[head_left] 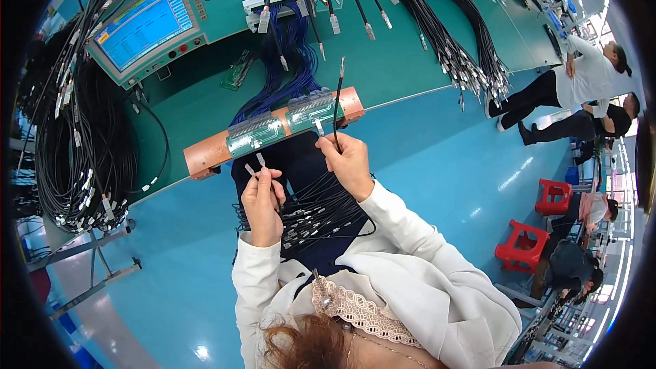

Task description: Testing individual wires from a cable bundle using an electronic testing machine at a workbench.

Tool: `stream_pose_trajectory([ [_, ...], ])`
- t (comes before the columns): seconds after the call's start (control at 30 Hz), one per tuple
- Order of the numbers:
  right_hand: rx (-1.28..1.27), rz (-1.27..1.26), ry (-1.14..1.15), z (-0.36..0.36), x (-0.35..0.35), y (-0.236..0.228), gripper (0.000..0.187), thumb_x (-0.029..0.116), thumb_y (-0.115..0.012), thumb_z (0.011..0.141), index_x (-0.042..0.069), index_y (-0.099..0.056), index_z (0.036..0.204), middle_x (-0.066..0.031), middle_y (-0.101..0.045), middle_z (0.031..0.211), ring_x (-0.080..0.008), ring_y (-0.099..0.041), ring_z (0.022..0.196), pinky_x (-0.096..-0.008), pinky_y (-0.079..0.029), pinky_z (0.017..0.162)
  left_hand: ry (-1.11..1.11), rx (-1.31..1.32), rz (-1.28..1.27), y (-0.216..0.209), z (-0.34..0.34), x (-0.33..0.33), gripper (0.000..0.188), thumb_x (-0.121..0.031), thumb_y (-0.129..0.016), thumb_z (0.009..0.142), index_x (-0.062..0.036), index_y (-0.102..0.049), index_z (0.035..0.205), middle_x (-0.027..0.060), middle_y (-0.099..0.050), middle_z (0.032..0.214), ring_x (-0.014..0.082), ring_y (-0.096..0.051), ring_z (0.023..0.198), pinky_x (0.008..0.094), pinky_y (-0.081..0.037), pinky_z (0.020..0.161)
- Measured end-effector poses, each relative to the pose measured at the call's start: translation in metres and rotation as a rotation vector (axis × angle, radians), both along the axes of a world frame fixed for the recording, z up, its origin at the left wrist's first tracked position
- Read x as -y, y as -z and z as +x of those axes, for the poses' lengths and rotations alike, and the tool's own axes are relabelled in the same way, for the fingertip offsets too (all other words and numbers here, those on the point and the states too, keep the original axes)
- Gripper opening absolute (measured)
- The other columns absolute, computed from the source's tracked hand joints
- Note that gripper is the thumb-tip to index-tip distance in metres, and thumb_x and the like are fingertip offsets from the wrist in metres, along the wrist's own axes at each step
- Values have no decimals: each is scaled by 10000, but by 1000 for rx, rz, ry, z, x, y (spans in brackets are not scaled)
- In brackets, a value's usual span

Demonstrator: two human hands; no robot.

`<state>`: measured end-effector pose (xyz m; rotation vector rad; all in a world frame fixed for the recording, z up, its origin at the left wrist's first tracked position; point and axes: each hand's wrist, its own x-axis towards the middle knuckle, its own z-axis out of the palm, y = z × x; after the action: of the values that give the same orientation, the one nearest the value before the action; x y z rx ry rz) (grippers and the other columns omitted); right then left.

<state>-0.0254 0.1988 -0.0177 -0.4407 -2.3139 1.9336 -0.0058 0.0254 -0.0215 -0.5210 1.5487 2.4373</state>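
In front of me a copper-coloured bar (208, 154) carries two green circuit boards, a left one (240, 145) and a right one (305, 121). My left hand (263, 198) pinches a thin black cable just below the left board, its small silver-white connector (261, 159) pointing up at it. My right hand (347, 160) is closed on another black cable (337, 113) at the right board, whose socket holds a pale plug (319, 125). Whether that plug belongs to this cable, I cannot tell. A bundle of black cables (311, 215) lies across my lap.
Blue wires (280, 61) run from the boards to a tester with a lit screen (145, 26). Black cables hang thickly at the left (89, 143) and lie looped at the right (454, 20) of the green bench (396, 68). Red stools (523, 246) and several people are farther right.
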Motion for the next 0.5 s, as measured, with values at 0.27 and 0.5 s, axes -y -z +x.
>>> stream_pose_trajectory([
  [0.27,9,-244,-13,-4,-2,2,263,204,-559,927,-29,-622,822,22,-496,547,-27,-401,418,-187,-279,399,8,-7,-1,2,-2,-3,248,-239,-473,970,-35,-583,881,-5,-483,575,47,-372,457,195,-292,432],
  [0.5,43,-227,-51,-6,-2,0,246,198,-563,923,-12,-620,807,28,-480,505,-25,-393,407,-187,-240,390,-30,-18,-10,-8,-7,-5,244,-221,-498,953,-26,-604,854,-9,-515,580,35,-417,482,172,-268,437],
])
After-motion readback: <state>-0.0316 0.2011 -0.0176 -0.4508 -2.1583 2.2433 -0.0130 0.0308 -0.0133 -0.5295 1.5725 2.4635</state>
